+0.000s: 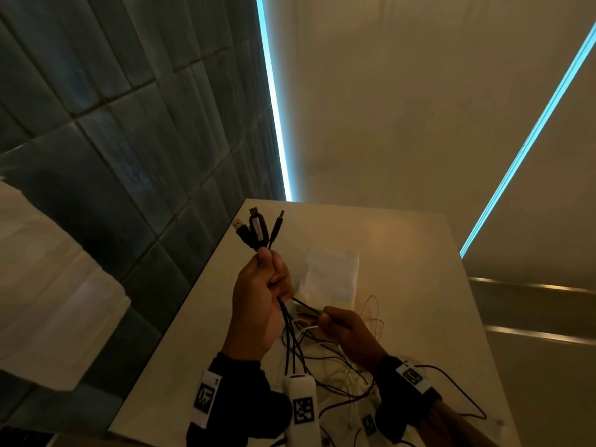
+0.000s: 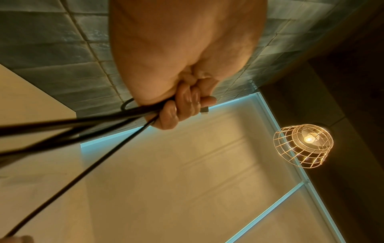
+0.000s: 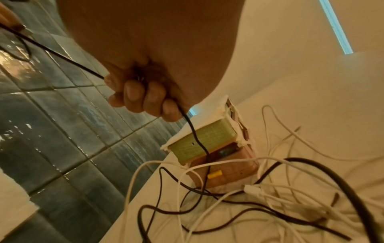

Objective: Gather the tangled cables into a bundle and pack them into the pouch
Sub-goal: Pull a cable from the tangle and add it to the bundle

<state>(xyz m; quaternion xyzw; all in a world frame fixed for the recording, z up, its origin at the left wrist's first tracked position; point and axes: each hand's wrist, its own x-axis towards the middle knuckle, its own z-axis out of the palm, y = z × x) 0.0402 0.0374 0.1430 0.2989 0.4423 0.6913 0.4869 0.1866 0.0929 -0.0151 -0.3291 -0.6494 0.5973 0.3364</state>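
My left hand [image 1: 263,291] is raised above the table and grips several black cables [image 1: 292,337] just below their USB plugs [image 1: 256,229], which stick up out of the fist. The left wrist view shows its fingers [image 2: 182,105] curled round the black cables [image 2: 87,126]. Lower and to the right, my right hand [image 1: 342,327] closes on one thin black cable [image 3: 195,136] that runs taut to the left hand. A tangle of white and black cables [image 3: 239,197] lies on the table. The white pouch [image 1: 329,274] lies flat beyond the hands.
The white table [image 1: 403,253] has its left edge along a grey tiled wall [image 1: 129,156]. A small open box with a green and pink block [image 3: 212,144] stands among the cables. A wire-cage lamp [image 2: 303,144] hangs overhead.
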